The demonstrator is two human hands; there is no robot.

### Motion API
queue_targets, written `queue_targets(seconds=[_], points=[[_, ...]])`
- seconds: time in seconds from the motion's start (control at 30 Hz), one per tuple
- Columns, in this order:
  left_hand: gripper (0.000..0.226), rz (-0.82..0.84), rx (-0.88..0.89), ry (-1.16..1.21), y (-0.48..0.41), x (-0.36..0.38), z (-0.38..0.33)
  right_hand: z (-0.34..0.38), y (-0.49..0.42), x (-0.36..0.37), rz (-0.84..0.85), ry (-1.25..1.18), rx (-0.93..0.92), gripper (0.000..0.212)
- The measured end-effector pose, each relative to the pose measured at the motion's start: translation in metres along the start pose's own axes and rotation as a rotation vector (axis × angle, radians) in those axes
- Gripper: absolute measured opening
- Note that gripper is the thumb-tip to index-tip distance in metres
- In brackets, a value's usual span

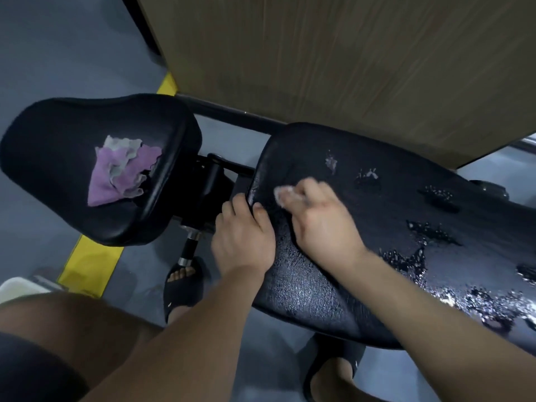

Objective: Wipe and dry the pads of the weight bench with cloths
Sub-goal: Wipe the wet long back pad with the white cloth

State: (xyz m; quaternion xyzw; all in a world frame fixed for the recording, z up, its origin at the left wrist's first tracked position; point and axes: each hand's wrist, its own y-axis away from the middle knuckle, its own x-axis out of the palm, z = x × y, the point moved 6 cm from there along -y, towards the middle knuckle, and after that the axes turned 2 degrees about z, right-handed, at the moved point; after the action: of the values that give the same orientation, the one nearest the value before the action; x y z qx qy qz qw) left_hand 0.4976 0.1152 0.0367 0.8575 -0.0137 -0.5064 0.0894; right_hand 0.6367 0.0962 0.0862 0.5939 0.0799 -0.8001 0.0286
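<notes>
Two hands (pixel 243 239) (pixel 322 224), two cloths (pixel 116 175) (pixel 282 192), two black pads (pixel 58 140) (pixel 391 204)

— Is there any writing, brand, number or label to read here?
— No. Nothing legible stands on anything in view.
— Any sign or marking at all?
— Only a plain painted yellow stripe (pixel 87 265) on the smooth grey floor (pixel 43 68), and it carries no letters or figures.
</notes>
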Motion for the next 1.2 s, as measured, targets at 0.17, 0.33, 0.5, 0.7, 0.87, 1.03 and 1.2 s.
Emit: queue_targets(seconds=[0.17,0.33,0.5,0.7,0.87,1.03,1.2], points=[[0.040,-0.012,-0.019,0.034,0.001,0.001,0.003,-0.012,-0.021,0.002,0.024,-0.036,-0.135,0.037],[0.045,-0.013,-0.020,0.083,0.001,0.001,0.005,-0.022,-0.053,0.005,-0.038,-0.007,-0.015,0.032],[0.062,-0.011,-0.022,0.089,0.000,0.000,0.003,-0.006,-0.040,0.003,0.143,-0.027,-0.295,0.039],[0.064,0.011,-0.037,0.116,-0.001,0.000,0.005,-0.017,-0.073,0.009,0.028,0.016,-0.117,0.029],[0.061,0.026,-0.040,0.110,-0.001,0.002,0.006,0.003,-0.052,0.011,0.227,0.007,-0.379,0.038],[0.059,0.024,-0.031,0.132,-0.001,0.000,0.005,-0.018,-0.081,0.007,0.085,0.005,-0.164,0.033],[0.059,0.018,-0.035,0.111,-0.001,0.002,0.006,0.008,-0.049,0.013,0.306,-0.031,-0.439,0.045]])
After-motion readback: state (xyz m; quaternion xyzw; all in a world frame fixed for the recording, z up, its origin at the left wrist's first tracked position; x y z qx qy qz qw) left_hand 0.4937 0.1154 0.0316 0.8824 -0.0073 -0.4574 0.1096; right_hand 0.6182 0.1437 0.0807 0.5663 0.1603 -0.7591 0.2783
